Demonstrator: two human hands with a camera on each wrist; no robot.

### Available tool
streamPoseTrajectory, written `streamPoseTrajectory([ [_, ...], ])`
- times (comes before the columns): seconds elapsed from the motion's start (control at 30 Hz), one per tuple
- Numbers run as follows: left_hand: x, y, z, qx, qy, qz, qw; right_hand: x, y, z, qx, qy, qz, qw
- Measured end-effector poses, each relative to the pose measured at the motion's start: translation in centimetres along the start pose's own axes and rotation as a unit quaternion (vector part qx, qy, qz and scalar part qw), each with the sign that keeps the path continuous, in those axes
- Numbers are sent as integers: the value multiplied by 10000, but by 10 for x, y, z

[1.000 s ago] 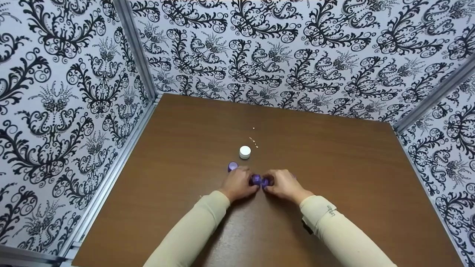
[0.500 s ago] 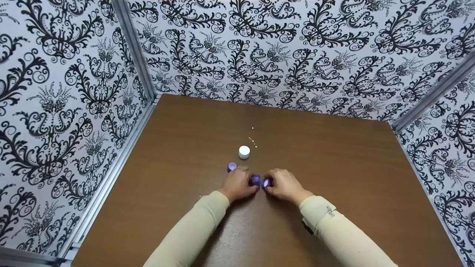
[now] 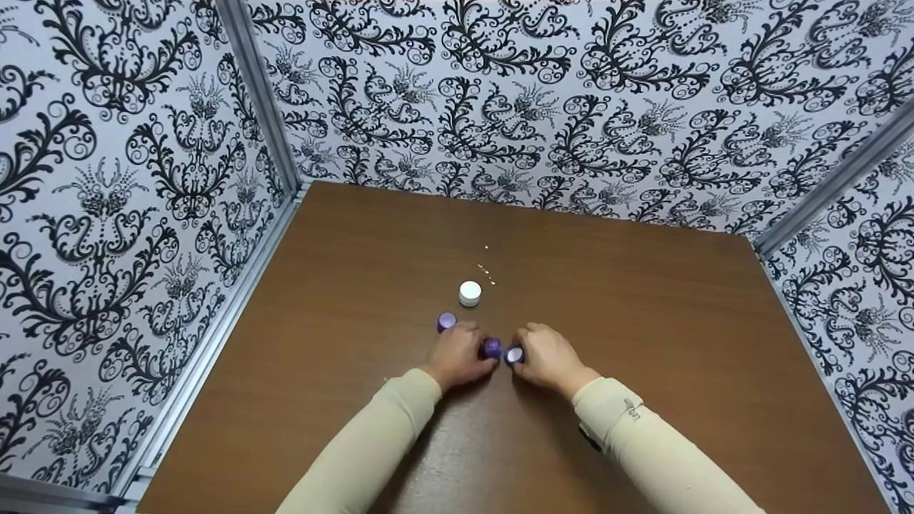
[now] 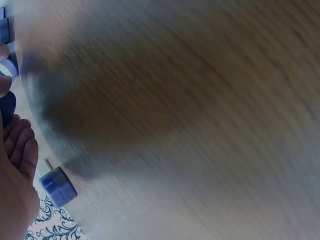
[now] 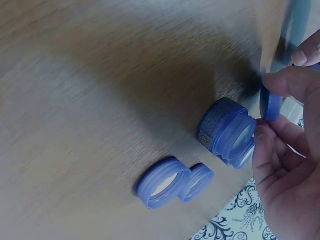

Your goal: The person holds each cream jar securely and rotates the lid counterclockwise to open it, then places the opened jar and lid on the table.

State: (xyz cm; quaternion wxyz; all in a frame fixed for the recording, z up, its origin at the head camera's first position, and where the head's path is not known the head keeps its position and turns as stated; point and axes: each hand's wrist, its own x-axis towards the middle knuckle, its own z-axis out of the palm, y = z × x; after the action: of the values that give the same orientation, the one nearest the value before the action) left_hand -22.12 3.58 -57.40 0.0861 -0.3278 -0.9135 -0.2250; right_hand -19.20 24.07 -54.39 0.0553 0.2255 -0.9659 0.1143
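Note:
In the head view my left hand (image 3: pixel 458 355) grips a small purple jar (image 3: pixel 491 348) just above the table, its far side hidden by the fingers. Close on its right, my right hand (image 3: pixel 548 355) pinches a purple lid (image 3: pixel 514 355), whose pale inside faces up toward the head camera. The right wrist view shows this lid (image 5: pixel 270 103) edge-on between thumb and fingers. The jar and lid are apart by a narrow gap. Beyond the left hand stands another purple jar (image 3: pixel 447 321), with a white jar (image 3: pixel 470 293) behind it.
Beside the right hand, in the right wrist view, stand open purple jars (image 5: pixel 225 127). Two purple lids (image 5: pixel 164 182) lie near them. Pale crumbs (image 3: pixel 487 272) dot the brown table (image 3: pixel 643 300). Patterned walls (image 3: pixel 528 107) enclose its back and sides.
My right hand has turned the lid so its pale inside shows upward. The jar in my left hand has turned slightly, and ridges show on it; the left hand itself has barely moved.

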Motion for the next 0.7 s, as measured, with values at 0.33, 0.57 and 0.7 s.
streamPoseTrajectory([
  [0.33,-1,1,0,-10,-31,-14,10000,-1,-5,2,-220,-107,-52,9997],
  [0.57,-2,1,0,-42,-124,-37,9999,-1,-5,-2,42,-146,55,9999],
  [0.7,-2,1,0,-52,-100,-66,9999,0,-5,-2,13,-93,7,10000],
])
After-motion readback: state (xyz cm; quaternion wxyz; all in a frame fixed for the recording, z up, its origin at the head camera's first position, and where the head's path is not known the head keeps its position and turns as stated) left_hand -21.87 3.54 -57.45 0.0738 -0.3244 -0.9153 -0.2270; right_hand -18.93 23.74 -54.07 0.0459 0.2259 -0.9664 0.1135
